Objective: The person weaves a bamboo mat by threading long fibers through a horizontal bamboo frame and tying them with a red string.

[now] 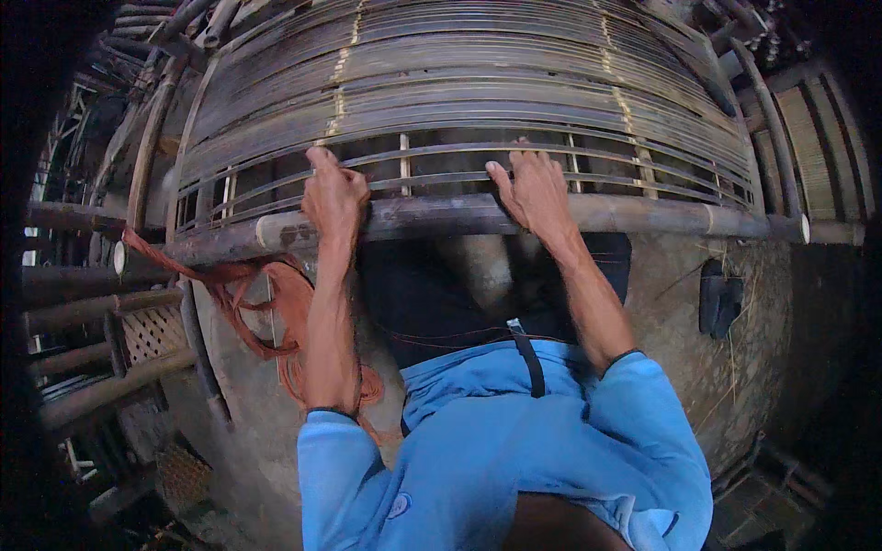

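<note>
A wide bamboo slat panel stretches out in front of me, its thin strips running left to right. Pale ties cross the strips in two lines. At its near edge, wider gaps separate the last few strips, and a thick bamboo pole runs across. My left hand is closed at a bamboo strip, just above the pole. My right hand has its fingers curled over the same strip farther right, the thumb pointing up. Both wrists pass over the pole, and the undersides of the fingers are hidden.
Reddish cloth strapping hangs from the pole's left end down to the floor. Dark sandals lie on the floor at right. Bamboo rails and a woven basket stand at left. A slatted panel leans at far right.
</note>
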The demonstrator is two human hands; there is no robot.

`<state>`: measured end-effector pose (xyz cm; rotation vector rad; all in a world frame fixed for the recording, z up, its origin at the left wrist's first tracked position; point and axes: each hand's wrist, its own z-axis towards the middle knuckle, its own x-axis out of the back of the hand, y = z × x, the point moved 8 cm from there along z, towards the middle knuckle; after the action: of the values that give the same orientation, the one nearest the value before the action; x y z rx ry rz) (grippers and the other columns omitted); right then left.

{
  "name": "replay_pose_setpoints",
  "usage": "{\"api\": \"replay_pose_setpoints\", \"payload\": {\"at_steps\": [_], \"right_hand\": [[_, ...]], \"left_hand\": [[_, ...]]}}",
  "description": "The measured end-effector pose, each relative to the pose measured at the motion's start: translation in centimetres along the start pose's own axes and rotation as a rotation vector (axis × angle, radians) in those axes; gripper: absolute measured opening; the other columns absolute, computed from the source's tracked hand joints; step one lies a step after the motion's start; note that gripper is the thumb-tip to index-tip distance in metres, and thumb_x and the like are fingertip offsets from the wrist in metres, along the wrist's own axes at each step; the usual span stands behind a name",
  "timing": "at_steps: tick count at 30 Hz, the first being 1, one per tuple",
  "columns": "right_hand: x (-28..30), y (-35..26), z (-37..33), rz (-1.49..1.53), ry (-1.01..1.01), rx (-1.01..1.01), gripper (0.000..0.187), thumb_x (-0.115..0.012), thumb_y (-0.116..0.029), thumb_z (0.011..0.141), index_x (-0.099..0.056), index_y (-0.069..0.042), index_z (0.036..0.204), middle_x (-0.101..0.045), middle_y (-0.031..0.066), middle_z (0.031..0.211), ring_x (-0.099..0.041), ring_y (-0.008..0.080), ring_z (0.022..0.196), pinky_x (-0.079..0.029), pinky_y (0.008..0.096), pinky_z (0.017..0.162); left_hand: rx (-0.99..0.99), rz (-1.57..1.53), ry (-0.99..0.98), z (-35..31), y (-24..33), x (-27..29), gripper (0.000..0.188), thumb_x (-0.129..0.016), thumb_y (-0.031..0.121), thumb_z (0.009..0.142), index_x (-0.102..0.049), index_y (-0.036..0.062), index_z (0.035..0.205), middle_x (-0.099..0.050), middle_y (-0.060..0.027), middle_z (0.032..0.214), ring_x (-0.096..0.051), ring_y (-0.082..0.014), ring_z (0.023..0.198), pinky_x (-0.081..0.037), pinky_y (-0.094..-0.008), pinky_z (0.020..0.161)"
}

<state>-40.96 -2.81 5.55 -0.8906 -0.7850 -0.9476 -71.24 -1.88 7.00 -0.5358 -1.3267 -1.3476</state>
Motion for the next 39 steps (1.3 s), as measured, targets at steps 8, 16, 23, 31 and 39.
{"api": "replay_pose_setpoints", "payload": {"at_steps": [8, 16, 23, 31, 39], "right_hand": [[-7.1, -6.2, 2.5, 0.143, -0.6, 0.002, 0.034, -0.057, -0.034, 0.098, -0.062, -0.005, 0.117, -0.071, 0.0192, 0.085, -0.068, 0.0409, 0.079, -0.052, 0.0514, 0.079], [-2.1, -11.7, -11.0, 0.868, -0.035, 0.133, 0.011, -0.073, -0.007, 0.084, -0.072, -0.005, 0.095, -0.071, 0.0115, 0.086, -0.069, 0.0293, 0.074, -0.055, 0.0398, 0.068], [-1.0, -8.7, -8.0, 0.895, -0.163, 0.065, 0.015, -0.068, -0.008, 0.088, -0.071, -0.003, 0.102, -0.071, 0.0157, 0.094, -0.069, 0.0295, 0.086, -0.054, 0.0377, 0.076], [-13.9, -4.2, -9.8, 0.808, -0.505, -0.352, 0.024, -0.06, -0.026, 0.096, -0.072, -0.006, 0.102, -0.07, 0.0184, 0.093, -0.068, 0.0288, 0.082, -0.055, 0.0366, 0.074], [-13.1, -3.8, -8.2, 0.857, -0.416, -0.334, 0.024, -0.06, -0.026, 0.096, -0.071, -0.006, 0.106, -0.07, 0.0178, 0.097, -0.069, 0.0276, 0.084, -0.055, 0.0362, 0.076]], "left_hand": [[0.012, 0.043, -0.056, 0.3, 3.0, -2.6, 0.043, -0.069, 0.012, 0.076, -0.044, -0.0011, 0.108, -0.068, -0.0285, 0.086, -0.066, -0.0497, 0.085, -0.051, -0.0548, 0.078], [-0.027, 0.034, -0.087, 0.5, 1.4, -4.8, 0.046, -0.076, 0.021, 0.07, -0.05, 0.0087, 0.107, -0.069, -0.0224, 0.089, -0.066, -0.0473, 0.086, -0.048, -0.0562, 0.073], [-0.049, 0.078, -0.111, 0.7, 1.8, -4.4, 0.039, -0.068, 0.015, 0.078, -0.048, 0.0052, 0.109, -0.069, -0.0269, 0.084, -0.066, -0.0499, 0.083, -0.05, -0.0572, 0.074], [-0.066, 0.062, -0.088, 1.2, 2.0, -4.7, 0.038, -0.068, 0.014, 0.074, -0.047, 0.0056, 0.105, -0.067, -0.0287, 0.081, -0.066, -0.0507, 0.084, -0.049, -0.0571, 0.075], [0.002, 0.104, -0.197, 1.5, 2.0, -4.7, 0.046, -0.075, 0.016, 0.071, -0.052, 0.006, 0.108, -0.07, -0.0268, 0.087, -0.067, -0.0488, 0.087, -0.05, -0.0536, 0.078]]}}
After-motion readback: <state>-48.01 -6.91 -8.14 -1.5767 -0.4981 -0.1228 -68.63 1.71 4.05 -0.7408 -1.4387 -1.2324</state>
